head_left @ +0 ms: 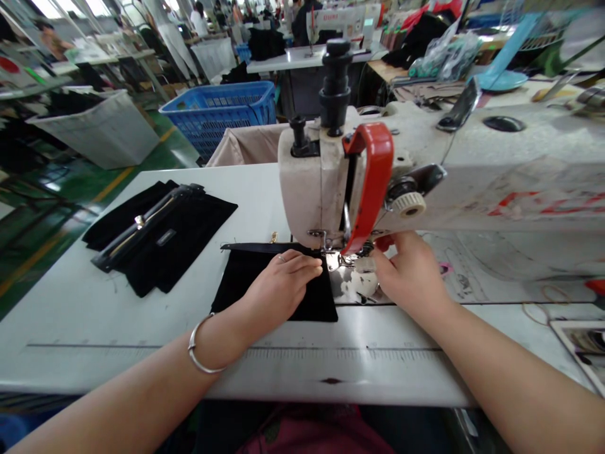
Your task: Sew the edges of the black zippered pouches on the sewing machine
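Note:
My left hand (283, 284) lies flat on a black fabric piece (236, 284), its outstretched fingertips close to the presser foot (334, 260) of a sewing machine (307, 183). A dark strip with a small gold-coloured fitting (274, 236) runs along the far edge of this fabric. To the right of the needle area, my right hand (409, 271) is curled, thumb and forefinger drawn together in a pinch. The machine partly hides those fingertips, and what they hold cannot be made out. A red guard (373, 183) stands out from the machine head above.
Black fabric pieces with a metal clasp (161, 236) lie on the left of the white table (94, 321). Beyond the table are a beige fabric-lined bin (250, 145) and a blue basket (217, 104). A ruler scale (321, 353) runs along the front.

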### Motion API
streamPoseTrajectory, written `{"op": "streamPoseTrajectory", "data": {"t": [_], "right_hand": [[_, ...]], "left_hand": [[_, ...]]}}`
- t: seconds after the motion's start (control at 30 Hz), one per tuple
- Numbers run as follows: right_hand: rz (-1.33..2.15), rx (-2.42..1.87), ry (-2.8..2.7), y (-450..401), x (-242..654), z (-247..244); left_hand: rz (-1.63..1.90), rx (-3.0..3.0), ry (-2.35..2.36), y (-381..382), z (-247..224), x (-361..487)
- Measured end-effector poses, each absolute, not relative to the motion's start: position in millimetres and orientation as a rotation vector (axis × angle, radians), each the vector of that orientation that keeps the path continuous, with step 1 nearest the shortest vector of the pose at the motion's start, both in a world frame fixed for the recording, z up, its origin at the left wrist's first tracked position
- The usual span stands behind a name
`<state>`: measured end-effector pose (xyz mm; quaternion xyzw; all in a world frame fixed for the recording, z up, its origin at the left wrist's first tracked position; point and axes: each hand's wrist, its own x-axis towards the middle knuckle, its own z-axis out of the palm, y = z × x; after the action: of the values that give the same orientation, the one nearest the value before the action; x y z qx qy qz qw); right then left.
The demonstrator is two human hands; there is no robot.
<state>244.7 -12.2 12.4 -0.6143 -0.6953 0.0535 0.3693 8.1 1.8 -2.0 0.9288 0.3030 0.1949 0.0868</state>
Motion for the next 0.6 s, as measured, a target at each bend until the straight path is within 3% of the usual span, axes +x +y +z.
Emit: {"op": "streamPoseTrajectory", "data": {"t": [0.3,0.5,0.6], "right_hand": [[0.241,-1.527,-1.817,-17,257,7],[0.658,-1.131,-2.320,-31,277,19],[0.640,-1.181,-2.387,-28,271,14]], "left_hand": [[0.571,2.741,0.909,0,-4,7],[0.564,2.718,0.909,3,-6,6],[0.512,2.701,0.926,1,1,4]]}}
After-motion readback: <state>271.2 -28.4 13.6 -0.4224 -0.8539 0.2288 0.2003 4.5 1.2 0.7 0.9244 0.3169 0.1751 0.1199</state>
